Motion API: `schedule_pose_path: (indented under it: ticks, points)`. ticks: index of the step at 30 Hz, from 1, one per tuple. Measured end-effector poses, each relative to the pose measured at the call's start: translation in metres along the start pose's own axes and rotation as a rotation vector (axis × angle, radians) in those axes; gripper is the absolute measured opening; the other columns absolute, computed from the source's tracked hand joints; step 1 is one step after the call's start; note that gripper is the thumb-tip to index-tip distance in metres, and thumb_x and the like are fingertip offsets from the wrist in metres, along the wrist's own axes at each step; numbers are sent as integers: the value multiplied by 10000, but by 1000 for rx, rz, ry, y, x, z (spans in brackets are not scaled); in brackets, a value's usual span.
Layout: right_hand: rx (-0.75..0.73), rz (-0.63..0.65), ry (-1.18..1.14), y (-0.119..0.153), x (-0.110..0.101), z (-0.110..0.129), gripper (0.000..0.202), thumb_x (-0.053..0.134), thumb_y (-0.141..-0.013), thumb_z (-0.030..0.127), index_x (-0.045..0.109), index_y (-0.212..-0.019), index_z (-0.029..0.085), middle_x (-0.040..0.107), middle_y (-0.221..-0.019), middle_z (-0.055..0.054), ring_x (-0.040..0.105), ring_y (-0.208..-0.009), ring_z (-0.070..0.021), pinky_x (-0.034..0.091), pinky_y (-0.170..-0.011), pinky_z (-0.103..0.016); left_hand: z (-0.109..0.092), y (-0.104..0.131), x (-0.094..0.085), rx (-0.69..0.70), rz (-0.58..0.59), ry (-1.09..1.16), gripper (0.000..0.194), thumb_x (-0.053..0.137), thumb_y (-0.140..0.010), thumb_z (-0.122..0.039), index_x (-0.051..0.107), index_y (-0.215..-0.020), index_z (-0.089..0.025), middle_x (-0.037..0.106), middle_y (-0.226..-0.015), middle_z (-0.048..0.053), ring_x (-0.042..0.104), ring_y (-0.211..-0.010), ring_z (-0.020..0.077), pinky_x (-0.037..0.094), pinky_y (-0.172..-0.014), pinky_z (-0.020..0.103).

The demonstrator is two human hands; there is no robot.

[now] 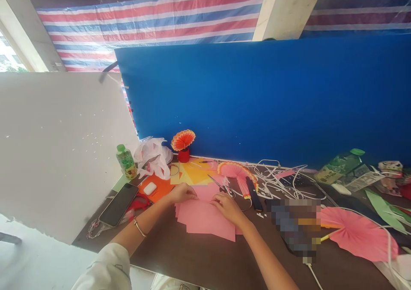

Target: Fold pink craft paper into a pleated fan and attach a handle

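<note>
Several sheets of pink paper [210, 219] lie loosely stacked on the dark table in front of me. My left hand [183, 192] pinches the upper left part of the top sheet, its fingertips pressed together. On the other side, my right hand [227, 207] has closed fingers on the same pink paper near its upper right edge. Just beyond the hands, scissors [220, 185] rest by more pink paper. A pleated pink paper fan with an orange and yellow edge [236, 172] lies behind my right hand.
At left are a phone [118, 204], a white earphone case [150, 189] on orange paper, a green-capped bottle [126, 161] and a plastic bag [154, 155]. White cables [272, 180] tangle at right, near a large pink fan [359, 232]. A blue partition [257, 101] stands behind the table.
</note>
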State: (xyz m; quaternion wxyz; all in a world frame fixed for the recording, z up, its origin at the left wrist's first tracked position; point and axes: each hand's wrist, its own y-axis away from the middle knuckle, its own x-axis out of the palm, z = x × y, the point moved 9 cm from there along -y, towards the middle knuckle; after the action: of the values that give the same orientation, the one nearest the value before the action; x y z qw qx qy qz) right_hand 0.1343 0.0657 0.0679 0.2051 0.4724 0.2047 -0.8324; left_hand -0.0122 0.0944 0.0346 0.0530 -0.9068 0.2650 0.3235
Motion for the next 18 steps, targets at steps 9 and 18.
schedule_pose_path:
  ticks: [9, 18]
  points:
    - [15, -30, -62, 12, 0, -20, 222, 450, -854, 306, 612, -732, 215, 649, -774, -25, 581, -820, -191, 425, -804, -354, 19, 12, -5, -79, 19, 276, 460, 697, -603, -500, 701, -842, -107, 698, -862, 96, 639, -819, 204, 492, -729, 275]
    - [17, -126, -12, 21, -27, -20, 223, 435, -861, 320, 629, -826, 215, 643, -885, -55, 575, -917, -212, 449, -784, -342, -16, 21, -35, 87, -139, 29, 328, 596, -761, -440, 700, -834, -138, 699, -836, 76, 630, -765, 173, 484, -704, 262]
